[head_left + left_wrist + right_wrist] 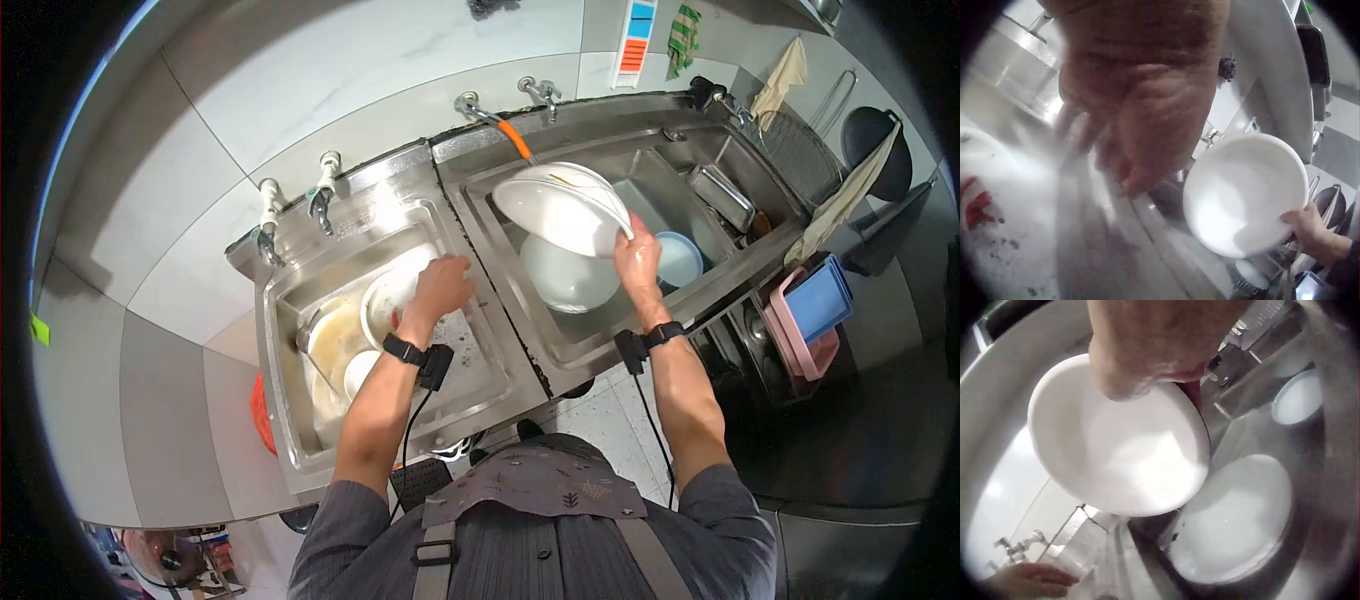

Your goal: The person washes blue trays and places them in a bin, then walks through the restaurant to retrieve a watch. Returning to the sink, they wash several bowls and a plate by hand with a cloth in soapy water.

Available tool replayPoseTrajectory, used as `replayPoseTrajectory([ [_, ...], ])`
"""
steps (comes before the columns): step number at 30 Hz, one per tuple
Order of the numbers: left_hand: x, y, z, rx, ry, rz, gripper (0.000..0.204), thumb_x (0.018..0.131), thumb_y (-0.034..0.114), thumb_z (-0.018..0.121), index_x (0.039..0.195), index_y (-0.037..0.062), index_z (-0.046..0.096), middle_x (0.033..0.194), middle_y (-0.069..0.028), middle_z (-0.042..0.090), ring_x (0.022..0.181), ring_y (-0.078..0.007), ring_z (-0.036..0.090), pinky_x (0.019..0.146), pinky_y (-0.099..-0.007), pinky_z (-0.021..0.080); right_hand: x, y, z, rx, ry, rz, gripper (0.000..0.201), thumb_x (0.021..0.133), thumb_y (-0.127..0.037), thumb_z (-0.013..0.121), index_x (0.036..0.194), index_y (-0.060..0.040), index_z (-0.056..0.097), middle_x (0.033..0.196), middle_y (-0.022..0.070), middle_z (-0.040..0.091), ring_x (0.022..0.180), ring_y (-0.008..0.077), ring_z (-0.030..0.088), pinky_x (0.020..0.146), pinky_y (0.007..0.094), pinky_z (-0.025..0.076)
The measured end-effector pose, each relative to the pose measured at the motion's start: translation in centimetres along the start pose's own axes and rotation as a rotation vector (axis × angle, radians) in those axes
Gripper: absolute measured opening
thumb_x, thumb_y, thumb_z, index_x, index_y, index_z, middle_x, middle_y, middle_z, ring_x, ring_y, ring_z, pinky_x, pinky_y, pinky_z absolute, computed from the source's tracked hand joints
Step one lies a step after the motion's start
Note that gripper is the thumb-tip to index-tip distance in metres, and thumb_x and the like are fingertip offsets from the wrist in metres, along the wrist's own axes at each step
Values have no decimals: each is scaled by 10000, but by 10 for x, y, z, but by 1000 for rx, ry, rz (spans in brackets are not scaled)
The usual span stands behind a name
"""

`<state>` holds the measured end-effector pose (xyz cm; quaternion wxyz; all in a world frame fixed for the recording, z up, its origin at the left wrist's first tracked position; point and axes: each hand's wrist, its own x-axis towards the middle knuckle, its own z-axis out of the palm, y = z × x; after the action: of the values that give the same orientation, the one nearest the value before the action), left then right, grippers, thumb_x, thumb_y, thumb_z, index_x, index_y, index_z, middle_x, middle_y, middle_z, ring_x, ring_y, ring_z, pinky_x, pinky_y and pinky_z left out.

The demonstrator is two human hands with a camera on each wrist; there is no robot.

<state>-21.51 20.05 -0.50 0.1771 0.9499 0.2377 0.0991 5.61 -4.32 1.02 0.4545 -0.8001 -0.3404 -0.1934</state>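
Note:
My right hand [637, 262] grips the rim of a large white bowl [570, 210], thumb on the inner side. The bowl is tilted above the right sink basin, and its white inside shows in both wrist views. Beneath it, another large white bowl [1235, 519] sits in the water of that basin. A small pale-blue bowl [678, 258] is to its right. Over the left basin [485, 375], my left hand [440, 288] hovers with loosely bent fingers and nothing visible in them. White dishes [375, 318] lie just below it, with red scraps [979, 209] nearby.
Faucets line the back wall; one carries an orange hose [515, 138] reaching the right basin. A metal tray [722, 198] lies in the far right compartment. Pans and cloths [855, 190] hang at right, above pink and blue bins [815, 315]. A metal divider [490, 290] separates the sinks.

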Motion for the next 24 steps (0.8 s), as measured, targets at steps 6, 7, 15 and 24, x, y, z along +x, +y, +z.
replayPoseTrajectory([
  [6, -16, -32, 16, 49, -130, -195, 372, 870, 207, 681, 1194, 25, 703, 1182, -222, 702, 1131, -410, 655, 977, -476, 521, 5, 73, 5, -250, -132, 44, 316, 880, -62, 588, 1172, -40, 706, 881, 288, 709, 849, 466, 707, 771, 541, 566],
  [7, -18, -37, 19, 42, -144, -225, 379, 869, 197, 676, 1206, 24, 701, 1186, -224, 701, 1140, -409, 652, 977, -477, 520, 4, 79, 11, -323, -170, 94, 294, 874, -71, 591, 1140, -30, 710, 885, 289, 712, 852, 469, 706, 774, 539, 571],
  [15, -44, -85, 28, 70, -175, -408, 337, 881, 222, 643, 1137, 17, 722, 1151, -238, 710, 1066, -422, 678, 954, -484, 541, 11, 147, 67, -522, -454, 265, 257, 888, -170, 599, 1018, 16, 719, 1039, 272, 731, 1021, 446, 706, 909, 488, 566],
  [24, -122, -174, 8, 18, 14, -694, 354, 874, 264, 653, 1040, -39, 729, 1048, -293, 721, 1044, -444, 695, 925, -492, 551, 5, 160, 83, -568, -518, 242, 372, 851, -216, 608, 1129, 20, 682, 1124, 287, 706, 1077, 456, 678, 951, 508, 537],
])
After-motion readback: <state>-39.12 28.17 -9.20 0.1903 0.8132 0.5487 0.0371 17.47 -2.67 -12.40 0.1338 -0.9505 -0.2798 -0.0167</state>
